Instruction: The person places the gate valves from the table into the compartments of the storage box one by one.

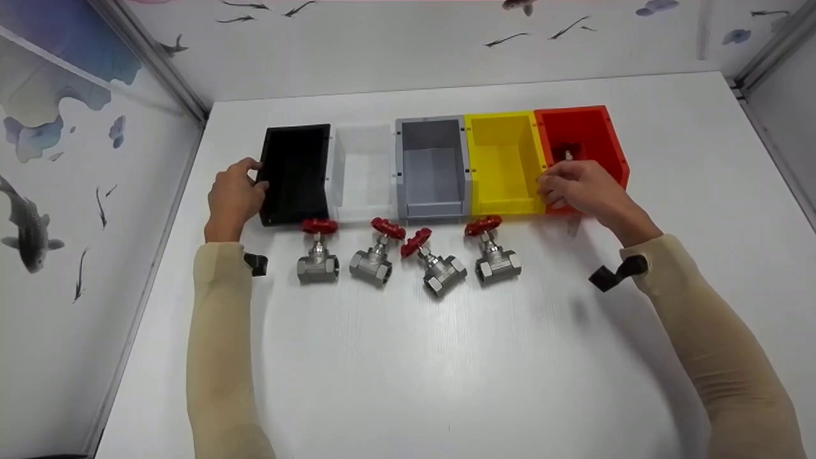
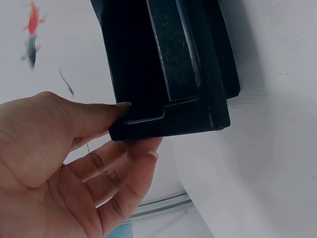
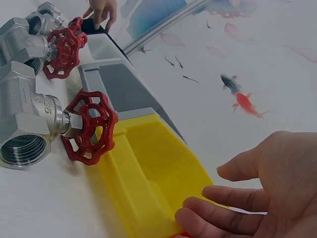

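White walls [image 1: 408, 51] printed with fish and petals enclose a white table [image 1: 382, 376]. Toward its far side, five bins stand in one row, walls touching or nearly so. Order from the person's left: black bin [image 1: 296, 175], white bin [image 1: 366, 162], grey bin [image 1: 433, 172], yellow bin [image 1: 505, 156], red bin [image 1: 611, 135].

Left hand [image 1: 233, 194]: at the outer side of the black bin, grasping its wall. Left wrist view: thumb over the inner face, other fingers along the outside.

Right hand [image 1: 580, 185]: over the front of the red bin, fingertips by its boundary with the yellow bin. Right wrist view: fingers loosely bent, thumb held apart from them, nothing gripped. Whether the fingertips touch a rim, cannot tell. Behind this hand, a small metal part [image 1: 569, 155] shows inside the red bin; the remainder is hidden or too dark to make out.

Four metal valves [image 1: 318, 264] lie in a row just before the bins, red handwheels [image 3: 89, 128] toward them. Second and third from the left slant so that their wheels point toward each other; the fourth's wheel sits near the front of the yellow bin.

Both forearms in tan sleeves [image 1: 220, 331], each with a black fitting [image 1: 257, 263] near the wrist.
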Demonstrator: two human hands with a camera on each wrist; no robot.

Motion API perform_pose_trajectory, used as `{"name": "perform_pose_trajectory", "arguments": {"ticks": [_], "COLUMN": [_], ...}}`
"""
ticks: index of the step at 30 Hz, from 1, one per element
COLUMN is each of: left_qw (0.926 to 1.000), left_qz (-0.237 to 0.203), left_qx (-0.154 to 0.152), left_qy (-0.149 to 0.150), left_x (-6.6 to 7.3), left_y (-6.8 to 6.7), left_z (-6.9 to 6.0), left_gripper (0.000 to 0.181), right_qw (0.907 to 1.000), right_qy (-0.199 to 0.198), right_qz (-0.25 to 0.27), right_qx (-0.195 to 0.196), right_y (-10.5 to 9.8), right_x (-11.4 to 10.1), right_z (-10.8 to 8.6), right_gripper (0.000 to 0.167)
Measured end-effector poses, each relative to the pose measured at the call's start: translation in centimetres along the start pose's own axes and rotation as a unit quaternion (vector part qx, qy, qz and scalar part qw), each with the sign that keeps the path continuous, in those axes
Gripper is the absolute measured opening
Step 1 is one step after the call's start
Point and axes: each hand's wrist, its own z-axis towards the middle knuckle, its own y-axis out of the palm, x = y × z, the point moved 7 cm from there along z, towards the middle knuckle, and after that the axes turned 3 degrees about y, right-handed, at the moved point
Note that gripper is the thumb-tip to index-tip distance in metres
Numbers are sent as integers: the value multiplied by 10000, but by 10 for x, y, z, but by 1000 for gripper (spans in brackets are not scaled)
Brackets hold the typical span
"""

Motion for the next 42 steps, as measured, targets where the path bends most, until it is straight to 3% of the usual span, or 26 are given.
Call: {"name": "perform_pose_trajectory", "arguments": {"ticks": [5,15,28,42], "left_qw": [10000,10000,10000,9998], "left_qz": [16,-16,-26,-65], "left_qx": [21,-7,24,174], "left_qy": [23,-6,10,108], "left_x": [0,0,0,1], "left_y": [0,0,1,0], "left_z": [0,-2,-2,-4], "left_gripper": [40,40,40,39], "right_qw": [9997,9990,9921,9808], "right_qy": [74,118,150,292], "right_qz": [167,-199,474,710], "right_qx": [-136,-386,-1149,-1795], "right_y": [4,14,39,62], "right_x": [5,12,18,23], "right_z": [1,-2,-5,-8], "right_gripper": [41,38,44,45]}}
